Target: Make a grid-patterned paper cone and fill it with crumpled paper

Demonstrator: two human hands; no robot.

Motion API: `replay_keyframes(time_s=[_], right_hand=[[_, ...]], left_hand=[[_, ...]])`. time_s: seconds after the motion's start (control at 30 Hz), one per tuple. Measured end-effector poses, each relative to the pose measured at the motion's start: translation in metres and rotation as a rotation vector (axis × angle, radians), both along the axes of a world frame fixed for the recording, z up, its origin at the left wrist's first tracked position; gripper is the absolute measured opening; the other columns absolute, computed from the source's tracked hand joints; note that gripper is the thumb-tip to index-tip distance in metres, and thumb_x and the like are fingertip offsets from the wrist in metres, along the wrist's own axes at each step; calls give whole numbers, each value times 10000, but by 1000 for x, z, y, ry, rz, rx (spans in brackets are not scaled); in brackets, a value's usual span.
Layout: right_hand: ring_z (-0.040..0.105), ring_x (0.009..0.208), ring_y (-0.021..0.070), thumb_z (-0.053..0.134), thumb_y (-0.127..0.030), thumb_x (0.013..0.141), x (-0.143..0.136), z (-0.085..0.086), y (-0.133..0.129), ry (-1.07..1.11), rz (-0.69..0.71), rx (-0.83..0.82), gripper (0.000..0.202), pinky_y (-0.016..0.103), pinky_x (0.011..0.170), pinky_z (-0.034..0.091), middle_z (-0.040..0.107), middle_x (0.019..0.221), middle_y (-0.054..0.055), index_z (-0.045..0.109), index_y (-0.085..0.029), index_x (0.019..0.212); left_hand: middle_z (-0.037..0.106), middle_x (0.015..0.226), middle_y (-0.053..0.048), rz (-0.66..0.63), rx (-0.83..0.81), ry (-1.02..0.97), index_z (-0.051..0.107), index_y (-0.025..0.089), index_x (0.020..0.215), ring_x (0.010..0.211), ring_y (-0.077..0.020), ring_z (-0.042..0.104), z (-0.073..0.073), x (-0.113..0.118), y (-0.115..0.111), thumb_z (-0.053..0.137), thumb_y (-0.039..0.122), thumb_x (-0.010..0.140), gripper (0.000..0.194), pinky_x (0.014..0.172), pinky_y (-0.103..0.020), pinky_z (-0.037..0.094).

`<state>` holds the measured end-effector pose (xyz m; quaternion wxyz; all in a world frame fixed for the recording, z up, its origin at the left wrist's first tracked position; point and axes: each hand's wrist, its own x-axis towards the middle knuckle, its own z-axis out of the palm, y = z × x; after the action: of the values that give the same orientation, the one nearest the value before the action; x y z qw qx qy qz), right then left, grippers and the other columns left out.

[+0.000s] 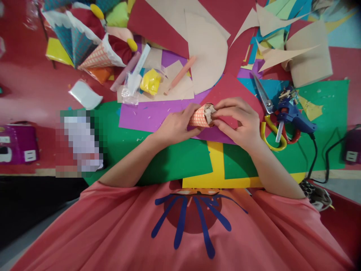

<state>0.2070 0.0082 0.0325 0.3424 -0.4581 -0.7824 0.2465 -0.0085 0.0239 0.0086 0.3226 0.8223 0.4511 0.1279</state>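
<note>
Wrapped in my left hand (pixel 178 123) is a small paper cone (pixel 198 117) with an orange-and-white check pattern, lying on its side with its mouth to the right. Crumpled pale paper (pixel 209 113) fills that mouth. My right hand (pixel 239 118) has its thumb and fingertips closed on the crumpled paper at the rim. Purple paper (pixel 149 114) and green sheets (pixel 175 162) lie under both hands. Beside my right hand are scissors (pixel 269 107) with yellow and red handles and a blue glue gun (pixel 295 116).
Finished-looking paper cones (pixel 96 56) with white frills lie at the upper left. Near them are a yellow clay packet (pixel 150 82), a white packet (pixel 85 94) and an orange stick (pixel 180 75). Beige scraps (pixel 284 56) and a beige roll (pixel 310 56) sit upper right. A cord (pixel 315 154) crosses the right side.
</note>
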Motion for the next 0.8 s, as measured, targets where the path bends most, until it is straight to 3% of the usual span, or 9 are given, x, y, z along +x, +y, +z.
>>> replay_keyframes(time_s=[0.23,0.4,0.6,0.67,0.8], right_hand=[[644,983,217,503,-301,913,-1,4,-1,-71,83,94,165,460,919,502,733,983,-3,665,-330,914],[638,1041,209,533,-262,875,-1,7,-6,-39,48,348,221,414,888,533,689,1132,36,627,-316,1068],[631,998,211,526,-272,857,-1,-1,-9,-63,67,611,342,365,877,546,734,1033,-1,636,-273,1181],[643,1011,218,523,-281,867,-2,-5,-9,-76,99,604,340,382,874,544,739,1029,-23,640,-309,1185],[647,1061,242,496,-346,897,-4,-10,-11,-108,139,399,309,449,934,517,738,1084,-24,655,-327,1161]], left_hand=[[668,1075,-70,-40,-22,-70,478,197,1264,832,-228,671,-2,0,0,611,329,736,560,668,-289,465],[641,1110,-93,-53,-64,-363,466,180,1238,982,-223,650,-8,0,0,565,346,805,474,812,-322,513],[605,1207,-104,-102,-60,-580,461,202,1232,1117,-211,615,-12,0,1,596,415,865,445,932,-336,509],[605,1195,-90,-116,-27,-590,455,209,1248,1113,-205,618,-14,0,1,607,417,867,460,934,-332,511],[606,1180,-67,-126,22,-584,441,217,1258,1087,-189,628,-17,0,1,596,423,881,456,910,-317,522]])
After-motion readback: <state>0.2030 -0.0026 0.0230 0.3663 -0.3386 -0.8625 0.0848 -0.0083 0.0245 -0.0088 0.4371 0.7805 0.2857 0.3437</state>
